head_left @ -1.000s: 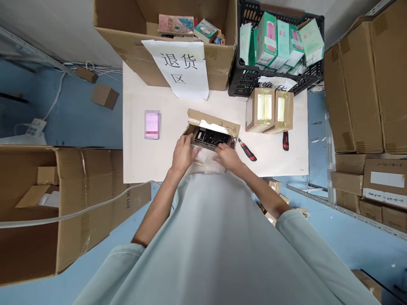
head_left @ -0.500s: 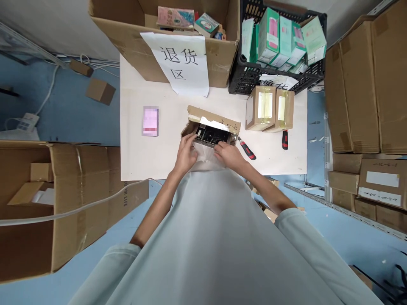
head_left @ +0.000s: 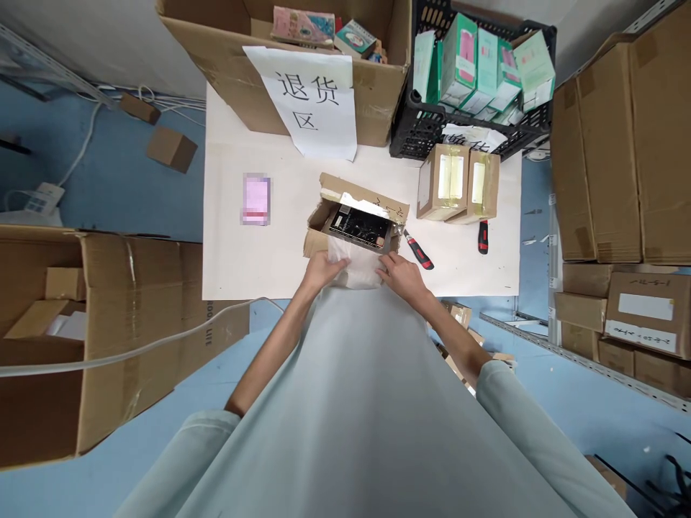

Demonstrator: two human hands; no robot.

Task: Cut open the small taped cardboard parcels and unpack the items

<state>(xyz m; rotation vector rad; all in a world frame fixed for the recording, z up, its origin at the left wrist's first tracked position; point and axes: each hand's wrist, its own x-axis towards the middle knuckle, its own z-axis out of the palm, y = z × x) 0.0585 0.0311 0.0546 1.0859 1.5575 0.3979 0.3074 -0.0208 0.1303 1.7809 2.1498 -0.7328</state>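
Note:
On the table in front of me sits an opened small cardboard carton (head_left: 367, 196), its lid flap raised and torn white along the edge. Inside it lies a black box (head_left: 360, 226) with fine print on top. A whitish, thin wrapping sheet (head_left: 355, 265) hangs over the carton's near side. My left hand (head_left: 322, 270) pinches the sheet's left edge, and my right hand (head_left: 402, 277) pinches its right edge. Just right of the carton lies a red and black utility knife (head_left: 418, 250).
A large carton (head_left: 372, 108) with a paper sign stands behind, beside a black crate (head_left: 402, 133) of green boxes. Two taped boxes (head_left: 443, 183) and another red-black tool (head_left: 483, 237) are at right. A blurred pink item (head_left: 255, 200) lies left.
Both hands have drawn back from the black box toward my body, onto the wrapping sheet. The sheet is spread over the near side, and more of the black box shows.

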